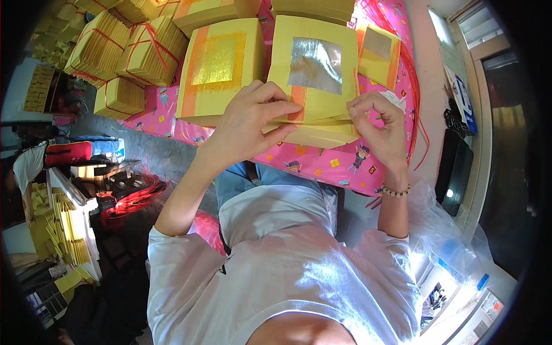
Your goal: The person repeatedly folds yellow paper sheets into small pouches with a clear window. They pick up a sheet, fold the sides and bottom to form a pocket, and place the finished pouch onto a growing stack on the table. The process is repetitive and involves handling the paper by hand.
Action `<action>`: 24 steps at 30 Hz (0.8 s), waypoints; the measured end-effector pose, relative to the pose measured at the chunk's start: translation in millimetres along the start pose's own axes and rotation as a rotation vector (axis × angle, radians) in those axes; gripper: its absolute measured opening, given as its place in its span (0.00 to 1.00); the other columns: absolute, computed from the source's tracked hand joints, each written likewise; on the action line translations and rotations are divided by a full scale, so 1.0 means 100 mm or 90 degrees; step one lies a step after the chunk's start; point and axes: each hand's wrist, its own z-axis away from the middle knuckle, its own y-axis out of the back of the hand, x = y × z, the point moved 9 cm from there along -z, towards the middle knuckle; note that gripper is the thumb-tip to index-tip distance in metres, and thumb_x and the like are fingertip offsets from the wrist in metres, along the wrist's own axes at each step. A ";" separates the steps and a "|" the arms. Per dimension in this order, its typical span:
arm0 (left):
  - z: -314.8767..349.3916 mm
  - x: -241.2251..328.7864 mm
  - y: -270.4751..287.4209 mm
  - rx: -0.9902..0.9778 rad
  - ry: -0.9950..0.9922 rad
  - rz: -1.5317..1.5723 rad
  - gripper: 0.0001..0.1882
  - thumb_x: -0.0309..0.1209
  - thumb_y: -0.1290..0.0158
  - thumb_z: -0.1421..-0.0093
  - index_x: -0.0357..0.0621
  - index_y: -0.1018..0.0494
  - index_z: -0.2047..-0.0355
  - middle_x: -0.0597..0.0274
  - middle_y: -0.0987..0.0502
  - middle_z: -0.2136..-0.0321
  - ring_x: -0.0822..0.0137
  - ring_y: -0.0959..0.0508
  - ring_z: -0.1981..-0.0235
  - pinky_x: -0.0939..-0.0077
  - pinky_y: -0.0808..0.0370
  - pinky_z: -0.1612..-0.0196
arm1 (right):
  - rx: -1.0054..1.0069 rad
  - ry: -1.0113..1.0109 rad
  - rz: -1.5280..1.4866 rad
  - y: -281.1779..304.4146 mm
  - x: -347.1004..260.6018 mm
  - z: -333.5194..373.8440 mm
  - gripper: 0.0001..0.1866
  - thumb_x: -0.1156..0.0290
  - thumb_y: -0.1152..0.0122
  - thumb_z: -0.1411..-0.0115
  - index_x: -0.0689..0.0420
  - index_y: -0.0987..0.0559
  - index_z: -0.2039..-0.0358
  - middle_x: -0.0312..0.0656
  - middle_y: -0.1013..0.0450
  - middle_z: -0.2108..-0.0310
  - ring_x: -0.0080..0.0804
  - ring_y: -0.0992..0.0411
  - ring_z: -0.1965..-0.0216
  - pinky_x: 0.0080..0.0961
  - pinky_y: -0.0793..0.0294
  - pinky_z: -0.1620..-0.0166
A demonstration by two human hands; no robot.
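Left hand [248, 122], right hand [383, 125], both at yellow paper stack [315, 77] (silver-patched)

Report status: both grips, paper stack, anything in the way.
Left grip at near left corner, touching orange strip; right grip at near right corner, pinch unclear. Silver-square paper stack on pink tablecloth. Another stack alongside, nothing visibly blocking.
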 end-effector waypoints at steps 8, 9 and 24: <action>-0.10 0.01 0.03 -0.039 0.012 -0.004 0.17 0.36 0.36 0.52 0.42 0.23 0.64 0.59 0.27 0.69 0.58 0.27 0.65 0.67 0.29 0.64 | 0.026 -0.031 -0.025 0.03 0.07 -0.02 0.00 0.79 0.40 0.48 0.62 0.23 0.74 0.36 0.25 0.72 0.21 0.29 0.67 0.19 0.32 0.60; -0.15 0.03 0.02 -0.052 0.014 -0.029 0.17 0.37 0.36 0.52 0.41 0.23 0.65 0.59 0.27 0.69 0.58 0.27 0.66 0.66 0.29 0.64 | 0.033 -0.020 -0.028 0.04 0.04 -0.04 0.00 0.79 0.40 0.48 0.62 0.23 0.74 0.36 0.25 0.72 0.21 0.29 0.66 0.19 0.32 0.59; -0.46 -0.08 0.45 0.070 0.113 0.022 0.10 0.27 0.45 0.45 0.38 0.25 0.62 0.54 0.22 0.69 0.53 0.24 0.68 0.65 0.28 0.64 | 0.103 -0.032 -0.168 0.08 0.16 -0.32 0.40 0.69 0.33 0.49 0.62 0.42 0.39 0.45 0.38 0.44 0.32 0.39 0.41 0.33 0.41 0.39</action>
